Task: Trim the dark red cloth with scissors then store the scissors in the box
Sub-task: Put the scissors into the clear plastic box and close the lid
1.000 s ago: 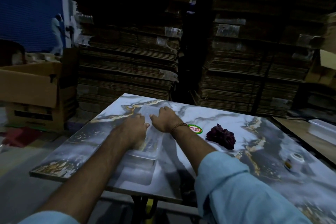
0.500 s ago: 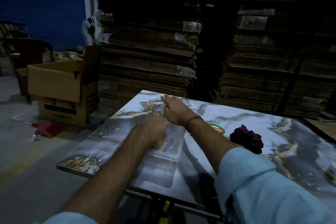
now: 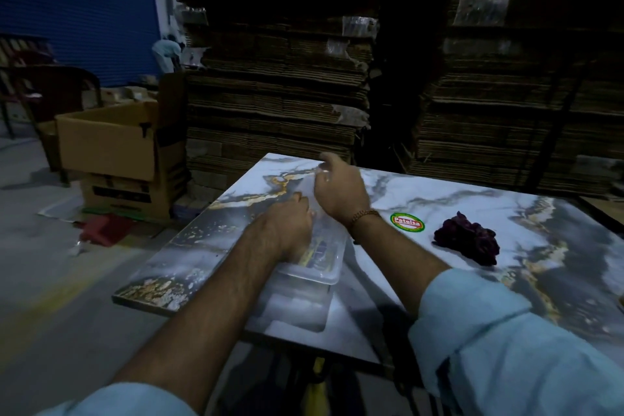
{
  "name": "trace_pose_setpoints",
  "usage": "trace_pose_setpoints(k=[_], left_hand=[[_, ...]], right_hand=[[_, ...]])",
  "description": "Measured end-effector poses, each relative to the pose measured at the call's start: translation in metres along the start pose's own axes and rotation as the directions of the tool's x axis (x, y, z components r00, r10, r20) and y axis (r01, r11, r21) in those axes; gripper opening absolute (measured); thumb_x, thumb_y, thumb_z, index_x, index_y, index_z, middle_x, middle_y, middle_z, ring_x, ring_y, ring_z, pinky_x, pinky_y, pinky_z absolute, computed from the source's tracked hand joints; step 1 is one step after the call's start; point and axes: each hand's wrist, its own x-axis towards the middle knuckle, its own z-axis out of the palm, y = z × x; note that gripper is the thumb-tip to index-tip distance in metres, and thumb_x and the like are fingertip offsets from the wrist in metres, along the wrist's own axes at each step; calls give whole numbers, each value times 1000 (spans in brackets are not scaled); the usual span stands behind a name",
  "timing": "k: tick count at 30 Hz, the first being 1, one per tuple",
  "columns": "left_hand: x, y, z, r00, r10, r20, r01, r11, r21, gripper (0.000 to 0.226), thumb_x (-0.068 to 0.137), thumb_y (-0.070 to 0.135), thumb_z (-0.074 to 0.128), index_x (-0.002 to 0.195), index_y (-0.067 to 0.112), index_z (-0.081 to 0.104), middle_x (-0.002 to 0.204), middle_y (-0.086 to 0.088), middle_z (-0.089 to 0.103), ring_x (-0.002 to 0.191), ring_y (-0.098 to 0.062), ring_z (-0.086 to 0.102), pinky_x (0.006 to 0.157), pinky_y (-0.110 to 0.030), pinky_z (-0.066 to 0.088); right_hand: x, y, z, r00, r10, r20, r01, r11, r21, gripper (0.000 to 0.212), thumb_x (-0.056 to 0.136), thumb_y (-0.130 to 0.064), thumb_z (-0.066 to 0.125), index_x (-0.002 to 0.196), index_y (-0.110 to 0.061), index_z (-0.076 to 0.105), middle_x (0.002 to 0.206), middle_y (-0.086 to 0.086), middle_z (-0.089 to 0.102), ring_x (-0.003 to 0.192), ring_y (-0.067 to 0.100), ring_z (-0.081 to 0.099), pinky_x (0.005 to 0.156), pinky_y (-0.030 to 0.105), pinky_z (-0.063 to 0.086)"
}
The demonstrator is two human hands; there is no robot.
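A clear plastic box (image 3: 300,300) stands on the marble-patterned table (image 3: 472,199), near its left front edge. Its clear lid (image 3: 332,268) is tilted, far end raised. My right hand (image 3: 341,189) grips the lid's far edge and holds it up off the box. My left hand (image 3: 283,230) lies curled on the near left part of the lid and box, holding it. Yellow and dark shapes show dimly through the plastic; I cannot tell what they are. The dark red cloth (image 3: 467,241) lies crumpled on the table to the right, apart from both hands.
A round green and red sticker (image 3: 407,222) lies between the box and the cloth. Tall stacks of flattened cardboard (image 3: 277,94) rise behind the table. An open cardboard carton (image 3: 111,142) and a chair (image 3: 50,91) stand on the floor at left. A person (image 3: 165,51) stands far back.
My right hand has risen from flat on the lid, lifting its far edge. My left hand stays on the box. The camera has swung left, shifting the table right in view.
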Motion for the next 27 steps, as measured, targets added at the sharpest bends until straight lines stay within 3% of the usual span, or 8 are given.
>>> trace_pose_setpoints(k=[2,5,7,12,16,21,24,27], left_hand=[[-2,0,-1,1000,2,0,-2,999,36,48,117,17,39,164,4,39,173,-17,32,158,-29,33,126,-44,34],[-2,0,0,1000,-24,-1,24,999,22,47,117,15,38,161,2,40,169,-19,36,157,-29,34,124,-44,35],[0,-1,3,999,-34,-5,34,999,5,47,117,16,37,161,0,39,169,-19,36,157,-30,34,124,-43,33],[6,-7,11,997,-65,-39,62,995,-79,49,118,22,33,161,2,41,170,-16,39,153,-32,43,123,-41,35],[4,-4,8,995,-96,-29,91,987,-135,51,119,24,31,165,4,38,173,-13,35,156,-30,40,125,-40,33],[-7,0,1,986,-150,-71,131,967,-220,49,116,30,42,159,7,49,168,-13,43,151,-32,45,122,-42,37],[-10,-10,-1,967,-219,-130,181,950,-254,54,108,45,56,155,17,58,168,-8,45,147,-32,49,119,-46,43],[-8,-22,-7,963,-261,-68,233,931,-281,55,105,51,59,154,25,60,159,-9,57,143,-32,54,116,-46,46]], right_hand=[[-24,-6,-17,986,111,-126,-98,990,101,41,98,-23,50,136,-11,62,128,15,71,118,37,64,96,41,52],[-71,-8,-32,982,184,30,-185,981,58,44,101,-29,49,138,-6,58,137,20,64,127,39,57,104,40,48],[-96,-7,-30,981,165,106,-168,986,14,46,103,-28,46,141,-4,54,145,20,57,134,39,52,111,41,43],[-122,-7,-13,995,89,38,-85,993,-80,53,93,-29,28,134,-8,54,148,19,50,131,41,50,109,44,41],[-127,-9,-17,992,107,70,-95,982,-163,55,94,-24,35,147,-13,46,162,16,38,138,41,45,112,48,41],[-121,-12,-23,979,191,69,-193,981,27,50,104,-35,37,143,-7,50,152,17,49,136,40,49,113,43,39],[-117,-19,-24,968,211,132,-223,971,85,49,105,-28,44,147,-2,46,159,22,39,142,38,43,115,37,34],[-117,-33,-16,957,235,167,-252,963,90,47,102,-23,49,145,-2,45,163,23,26,139,40,45,112,35,37]])
